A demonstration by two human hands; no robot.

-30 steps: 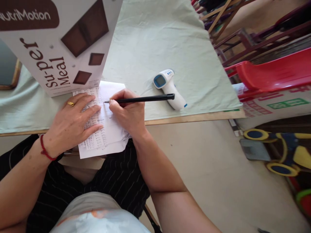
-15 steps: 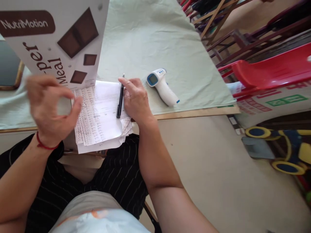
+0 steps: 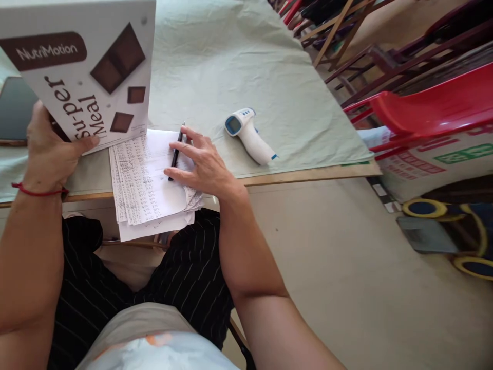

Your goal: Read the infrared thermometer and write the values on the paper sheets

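A white box (image 3: pixel 111 115) printed with chocolate squares stands tilted on the table's left part. My left hand (image 3: pixel 54 149) is closed on its lower left edge, thumb across the printed front. Handwritten paper sheets (image 3: pixel 142 190) lie stacked beside the box and overhang the table's front edge. Over the stack, my right hand (image 3: pixel 200 159) has its fingers spread across a black pen (image 3: pixel 175 156). The fingers touch the pen without visibly closing round it. To the right of that hand lies a white and blue infrared thermometer (image 3: pixel 250 134).
A pale green cloth (image 3: pixel 215 61) covers the table. Behind the box lies a dark flat device (image 3: pixel 15 113), partly hidden. On the right are a red plastic chair (image 3: pixel 435 108), a printed white sack (image 3: pixel 408 169) and a blue and yellow wheeled object (image 3: pixel 470 226).
My left hand, earlier raised in front of the box with fingers curled, now grips the box. My right hand has spread its fingers over the pen, which has shifted slightly left.
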